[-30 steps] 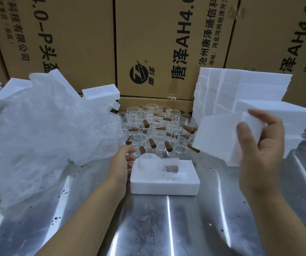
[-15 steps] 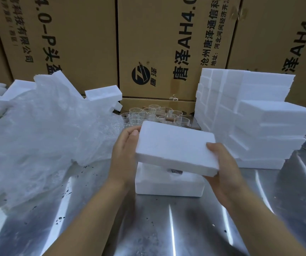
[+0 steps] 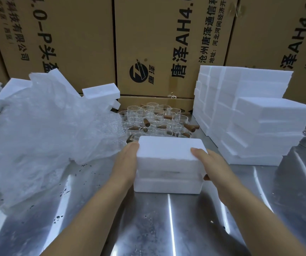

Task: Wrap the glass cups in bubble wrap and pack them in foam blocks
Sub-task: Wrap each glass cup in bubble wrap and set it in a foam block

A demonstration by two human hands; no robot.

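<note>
White foam lid (image 3: 168, 148) atop foam base (image 3: 167, 185)

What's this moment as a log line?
left hand: presses top foam block | right hand: grips it | bottom foam block: on table
</note>
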